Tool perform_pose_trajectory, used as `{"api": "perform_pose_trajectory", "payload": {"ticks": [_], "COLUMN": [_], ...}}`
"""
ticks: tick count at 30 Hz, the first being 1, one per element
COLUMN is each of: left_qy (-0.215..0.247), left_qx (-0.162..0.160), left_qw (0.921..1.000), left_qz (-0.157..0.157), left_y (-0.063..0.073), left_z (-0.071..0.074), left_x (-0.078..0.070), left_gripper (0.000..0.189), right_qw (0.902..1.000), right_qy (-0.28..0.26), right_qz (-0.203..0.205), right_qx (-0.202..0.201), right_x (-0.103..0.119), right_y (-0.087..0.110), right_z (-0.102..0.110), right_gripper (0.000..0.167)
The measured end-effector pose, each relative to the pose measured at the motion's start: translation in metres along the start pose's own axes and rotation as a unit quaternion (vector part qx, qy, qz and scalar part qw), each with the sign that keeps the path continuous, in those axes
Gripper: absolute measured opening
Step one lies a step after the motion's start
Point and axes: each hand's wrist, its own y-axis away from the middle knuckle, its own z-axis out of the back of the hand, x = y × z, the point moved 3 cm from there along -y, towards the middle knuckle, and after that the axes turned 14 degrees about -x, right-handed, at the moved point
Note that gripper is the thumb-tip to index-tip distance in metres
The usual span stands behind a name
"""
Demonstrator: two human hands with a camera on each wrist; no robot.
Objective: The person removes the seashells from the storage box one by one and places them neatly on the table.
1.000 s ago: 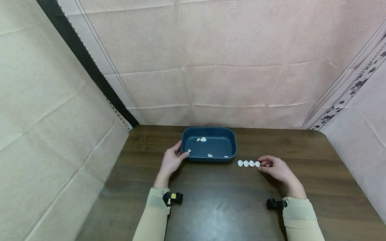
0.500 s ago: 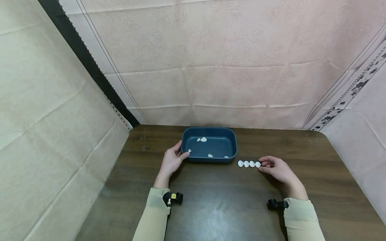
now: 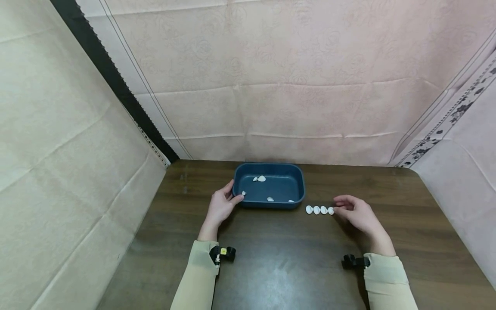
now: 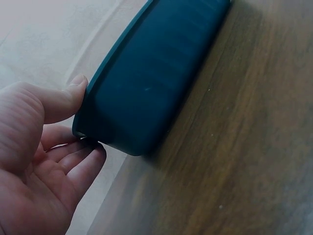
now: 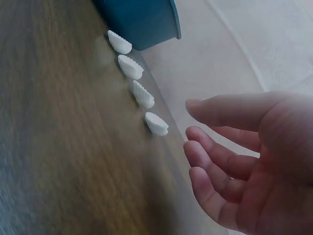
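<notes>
My left hand (image 3: 221,208) grips the near left corner of a dark blue rectangular tray (image 3: 284,185), thumb on the rim. The left wrist view shows its other fingers curled against the end wall (image 4: 127,107). White ribbed seashells stand in a short row to the right of the tray, from the leftmost seashell (image 3: 308,209) to the rightmost seashell (image 3: 331,210). Beside that end one hovers my right hand (image 3: 358,214). In the right wrist view its fingers are loosely bent, with nothing between thumb and fingertips, and a gap separates them from the end seashell (image 5: 156,124).
Several more seashells lie scattered inside the tray, among them a larger seashell (image 3: 261,178) towards the back and a small seashell (image 3: 270,199) near the front wall. The brown wooden table (image 3: 271,254) meets a pale cloth wall (image 3: 286,107) behind the tray.
My right thumb and fingers have come off the end seashell and the hand has shifted slightly away from it. The left hand, tray and row look unchanged.
</notes>
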Motion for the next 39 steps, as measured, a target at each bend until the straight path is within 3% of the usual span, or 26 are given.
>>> {"api": "perform_pose_trajectory", "payload": {"ticks": [8, 22, 29, 33, 36, 39], "left_qy": [-0.003, -0.005, -0.002, -0.006, -0.009, -0.010], "left_qx": [0.001, -0.003, 0.000, 0.000, -0.002, -0.002], "left_qw": [1.0000, 0.9998, 0.9999, 0.9999, 0.9999, 0.9999], "left_qz": [0.009, 0.017, 0.011, 0.011, 0.010, 0.009], "left_y": [0.000, -0.001, -0.001, 0.000, 0.000, 0.000], "left_z": [0.000, -0.001, 0.000, 0.001, 0.001, 0.001], "left_x": [-0.001, 0.000, 0.000, 0.001, 0.001, 0.002], "left_gripper": [0.070, 0.070, 0.071, 0.071, 0.071, 0.071], "right_qw": [0.9989, 0.9972, 0.9942, 0.9895, 0.9853, 0.9824], "right_qy": [0.009, -0.016, -0.061, -0.114, -0.141, -0.128], "right_qz": [0.017, 0.037, 0.051, 0.077, 0.095, 0.102], "right_qx": [-0.042, -0.063, -0.073, -0.045, 0.016, 0.091], "right_x": [0.007, 0.037, 0.071, 0.100, 0.120, 0.131], "right_y": [-0.001, -0.002, -0.008, -0.020, -0.034, -0.047], "right_z": [0.002, -0.008, -0.026, -0.049, -0.074, -0.101], "right_gripper": [0.039, 0.040, 0.036, 0.032, 0.028, 0.028]}}
